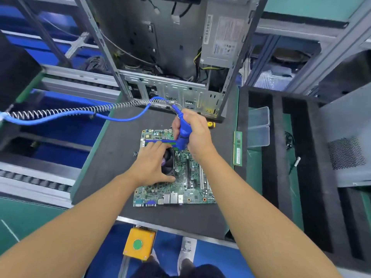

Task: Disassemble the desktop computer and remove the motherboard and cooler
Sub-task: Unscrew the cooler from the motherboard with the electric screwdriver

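1. Lying flat on the dark foam mat (112, 157) of the table, the green motherboard (192, 181) was under both grips, in front of the open metal computer case (160, 37).
2. The left grip (152, 167), a bare hand, was curled around the black cooler (168, 161) on the left half of the board, with the thumb at its near corner.
3. The right grip (197, 133) was closed tightly around a blue electric screwdriver (183, 135). It held the tool upright just beside the cooler, and the tip could not be seen clearly.
4. A springy coiled cable (80, 112) and a smooth blue cord (128, 117) ran from the tool to the left.
5. The board was rectangular, crowded with slots, with metal ports on its near edge.
6. Bare mat showed on the left and near sides. A memory stick (237, 149) lay at the mat's right edge, apart from the board.
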